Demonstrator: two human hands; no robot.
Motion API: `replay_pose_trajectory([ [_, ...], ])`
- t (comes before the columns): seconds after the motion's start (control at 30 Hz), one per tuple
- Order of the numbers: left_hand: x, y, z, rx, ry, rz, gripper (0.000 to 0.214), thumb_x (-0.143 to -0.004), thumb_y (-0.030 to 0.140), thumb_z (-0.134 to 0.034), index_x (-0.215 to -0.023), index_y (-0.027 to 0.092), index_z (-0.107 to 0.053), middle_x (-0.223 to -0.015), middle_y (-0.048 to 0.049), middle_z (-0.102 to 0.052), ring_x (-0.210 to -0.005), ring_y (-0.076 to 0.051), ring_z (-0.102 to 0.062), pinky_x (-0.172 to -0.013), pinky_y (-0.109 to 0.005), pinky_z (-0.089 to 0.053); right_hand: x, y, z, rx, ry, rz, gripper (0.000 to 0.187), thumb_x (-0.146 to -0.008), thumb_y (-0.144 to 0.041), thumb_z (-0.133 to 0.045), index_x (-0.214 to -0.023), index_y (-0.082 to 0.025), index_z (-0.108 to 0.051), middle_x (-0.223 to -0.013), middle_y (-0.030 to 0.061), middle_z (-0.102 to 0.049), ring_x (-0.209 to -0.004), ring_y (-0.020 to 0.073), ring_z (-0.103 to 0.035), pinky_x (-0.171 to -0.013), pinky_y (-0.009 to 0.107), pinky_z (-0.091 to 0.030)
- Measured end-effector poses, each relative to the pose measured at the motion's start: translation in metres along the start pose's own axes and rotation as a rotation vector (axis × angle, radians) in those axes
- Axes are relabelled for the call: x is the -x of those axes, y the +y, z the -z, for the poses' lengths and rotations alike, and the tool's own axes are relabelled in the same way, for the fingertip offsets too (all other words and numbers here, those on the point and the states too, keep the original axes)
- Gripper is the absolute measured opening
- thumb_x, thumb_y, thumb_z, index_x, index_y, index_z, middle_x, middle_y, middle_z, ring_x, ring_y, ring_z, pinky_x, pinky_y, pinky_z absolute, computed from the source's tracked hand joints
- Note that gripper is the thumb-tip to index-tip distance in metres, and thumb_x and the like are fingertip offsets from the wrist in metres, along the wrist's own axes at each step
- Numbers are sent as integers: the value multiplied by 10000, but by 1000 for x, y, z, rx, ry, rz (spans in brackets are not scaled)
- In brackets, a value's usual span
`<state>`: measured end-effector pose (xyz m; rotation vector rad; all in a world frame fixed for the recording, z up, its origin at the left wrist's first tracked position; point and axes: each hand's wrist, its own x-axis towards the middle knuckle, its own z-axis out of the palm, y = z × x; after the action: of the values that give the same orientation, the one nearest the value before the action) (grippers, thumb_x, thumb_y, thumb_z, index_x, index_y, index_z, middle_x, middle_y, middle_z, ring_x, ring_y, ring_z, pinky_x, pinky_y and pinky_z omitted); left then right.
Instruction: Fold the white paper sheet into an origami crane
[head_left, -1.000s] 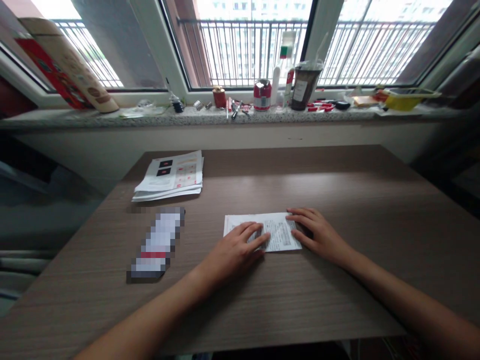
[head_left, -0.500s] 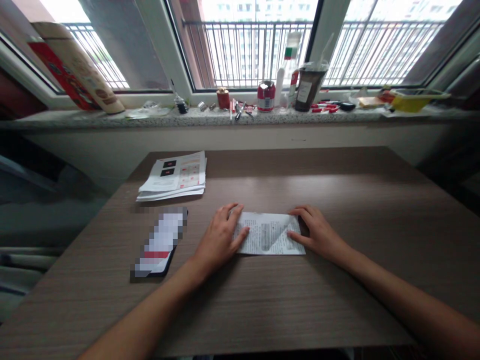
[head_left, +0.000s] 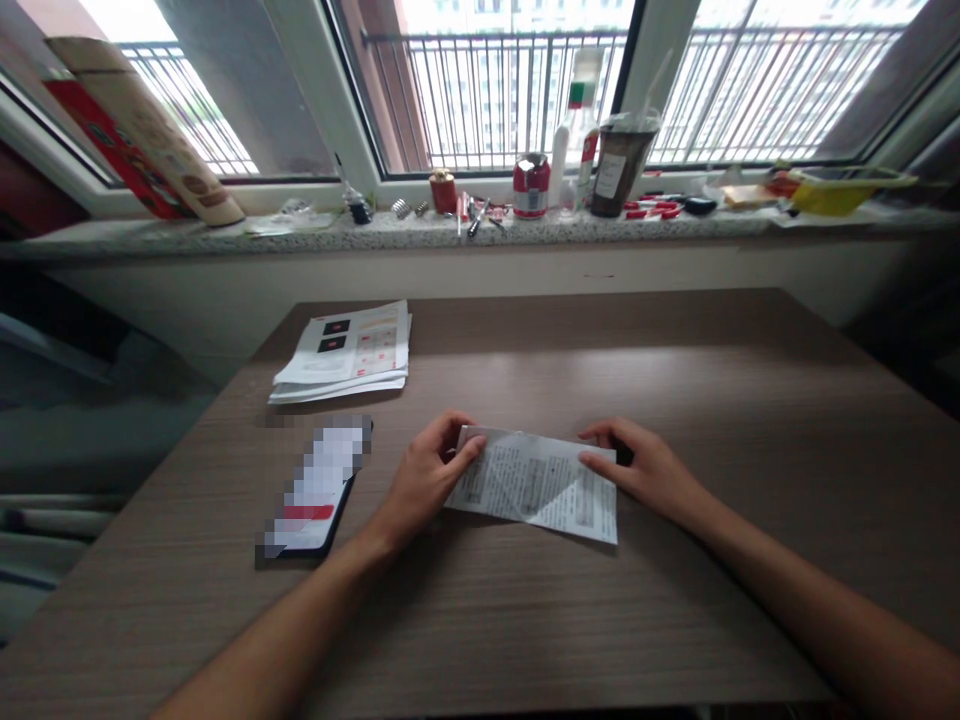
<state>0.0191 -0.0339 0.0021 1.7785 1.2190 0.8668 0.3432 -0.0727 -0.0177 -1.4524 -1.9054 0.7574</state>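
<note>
"Windowsill (head_left: 420, 237) behind the tabletop (head_left: 675, 380). Where's the paper (head_left: 532, 485)?"

"Midway between the side edges: left hand (head_left: 425, 468) pinching one end, right hand (head_left: 651, 464) half-curled at the other, grip unclear."

"Progress?"

"Apparently creased; remainder unclear."

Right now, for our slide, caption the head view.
Left hand and right hand hold a printed sheet over a brown table, phone at left.

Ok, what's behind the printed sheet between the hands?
Tabletop shows around the printed sheet. Fingers of the left hand and right hand show at its upper edge, partly hidden. Whatever else is directly behind is covered; I can't tell.
</note>
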Motion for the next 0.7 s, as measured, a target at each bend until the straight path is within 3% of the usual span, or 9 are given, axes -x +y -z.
replay_pose_trajectory([
  [0.13,0,3,1,137,-25,40,293,-942,431,-683,-1084,176,-650,-932,-42,-690,-829,-182,-661,-702,-276,-526,-1,-2,2,-63,-19,-43,225,-958,-437,-637,-883,-224,-643,-860,27,-665,-792,201,-617,-710,324,-476],
  [0.3,1,8,3,257,-68,89,301,-946,432,-674,-1097,171,-672,-1057,-89,-737,-940,-223,-705,-788,-319,-566,-1,-1,7,-88,9,-77,235,-961,-448,-623,-896,-223,-625,-854,22,-654,-784,196,-606,-700,316,-468],
  [0.7,0,2,3,132,-45,96,258,-950,422,-658,-981,169,-697,-908,-52,-739,-806,-188,-688,-698,-278,-543,-1,-1,11,-71,32,-112,229,-949,-452,-646,-952,-225,-678,-884,27,-700,-796,198,-641,-710,315,-479],
])
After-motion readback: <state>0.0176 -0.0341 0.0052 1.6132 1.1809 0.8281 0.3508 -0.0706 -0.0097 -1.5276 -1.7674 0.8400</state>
